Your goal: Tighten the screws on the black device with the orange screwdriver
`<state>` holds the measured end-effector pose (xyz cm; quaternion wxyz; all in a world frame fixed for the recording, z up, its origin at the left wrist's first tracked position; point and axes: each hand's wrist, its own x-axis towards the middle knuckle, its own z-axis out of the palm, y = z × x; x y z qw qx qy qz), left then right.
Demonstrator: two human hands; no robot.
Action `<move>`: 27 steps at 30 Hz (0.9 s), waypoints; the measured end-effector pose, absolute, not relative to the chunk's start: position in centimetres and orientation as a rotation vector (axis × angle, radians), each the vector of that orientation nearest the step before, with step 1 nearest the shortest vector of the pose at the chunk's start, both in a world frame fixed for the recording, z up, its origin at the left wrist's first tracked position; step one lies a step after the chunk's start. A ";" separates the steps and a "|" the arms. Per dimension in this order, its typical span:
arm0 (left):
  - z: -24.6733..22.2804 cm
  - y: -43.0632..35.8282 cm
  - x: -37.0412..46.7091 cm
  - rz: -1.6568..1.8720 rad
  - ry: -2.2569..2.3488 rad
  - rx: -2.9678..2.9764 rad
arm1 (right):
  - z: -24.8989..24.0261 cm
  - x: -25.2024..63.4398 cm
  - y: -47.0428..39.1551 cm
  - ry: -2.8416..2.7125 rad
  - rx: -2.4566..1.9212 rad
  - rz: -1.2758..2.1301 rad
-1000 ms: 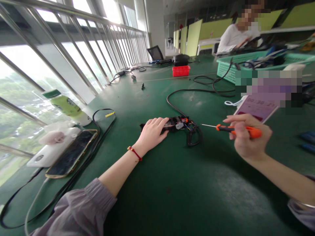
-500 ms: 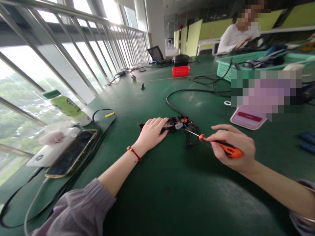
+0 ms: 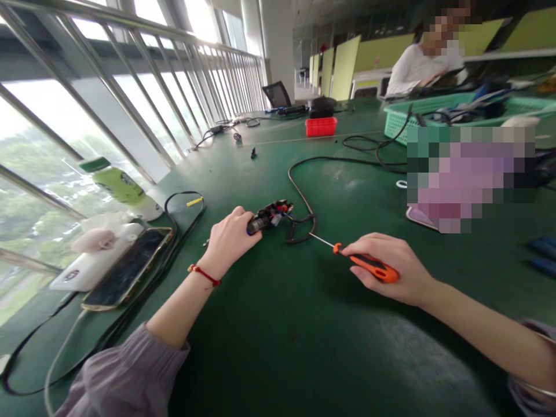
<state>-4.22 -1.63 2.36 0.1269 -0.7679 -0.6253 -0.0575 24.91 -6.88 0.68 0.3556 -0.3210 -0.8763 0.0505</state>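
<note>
My left hand (image 3: 233, 236) is closed around the near end of a black corded device (image 3: 268, 216) whose inner parts and small coloured wires show at its far end. I cannot tell the device's exact kind. Its black cord (image 3: 311, 209) runs from that end and curves away over the green table (image 3: 278, 324). In my right hand (image 3: 386, 269) is an orange and black screwdriver (image 3: 373, 266), gripped by the handle. The thin shaft points left, its tip near the cord and apart from the device.
At left lie a phone (image 3: 128, 269), a white power bank (image 3: 98, 263), a green-capped bottle (image 3: 124, 188) and a black strap (image 3: 174, 243). A red basket (image 3: 321, 127) and a green basket (image 3: 397, 124) stand farther back. Across the table sits a person in white (image 3: 406, 72).
My left hand has drawn the device left and toward me, tilting its far end up. My right hand has moved left with the screwdriver, whose tip is now apart from the device.
</note>
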 end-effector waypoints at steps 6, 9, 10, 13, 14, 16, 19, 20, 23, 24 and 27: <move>3.3 -1.6 -9.0 -0.162 -2.156 -1.950 | 0.4 24.7 -6.9 -2.419 -0.861 0.264; 3.9 -2.0 -10.5 -0.282 -2.258 -1.741 | 0.6 24.7 -6.9 -2.453 -0.889 0.316; 4.1 -2.1 -10.7 -0.325 -2.266 -1.683 | 0.6 24.7 -6.9 -2.457 -0.895 0.329; 4.5 -2.5 -11.0 -0.425 -2.211 -1.604 | 0.6 24.6 -6.9 -2.456 -0.901 0.342; 4.5 -2.5 -11.0 -0.433 -2.188 -1.592 | 0.6 24.6 -6.9 -2.455 -0.902 0.337; 4.3 -2.4 -10.8 -0.397 -2.144 -1.585 | 0.6 24.6 -6.9 -2.455 -0.911 0.335; 4.0 -2.2 -10.8 -0.319 -2.088 -1.594 | 0.6 24.6 -6.9 -2.456 -0.912 0.347; 3.9 -2.1 -10.9 -0.308 -2.073 -1.597 | 0.7 24.5 -6.9 -2.454 -0.911 0.349; 3.6 -2.0 -11.3 -0.324 -2.052 -1.578 | 0.7 24.5 -6.9 -2.452 -0.913 0.346; 3.5 -1.9 -11.3 -0.346 -2.041 -1.572 | 0.7 24.5 -6.9 -2.453 -0.914 0.345; 3.3 -1.9 -11.1 -0.438 -1.983 -1.590 | 0.4 24.5 -6.9 -2.446 -0.912 0.321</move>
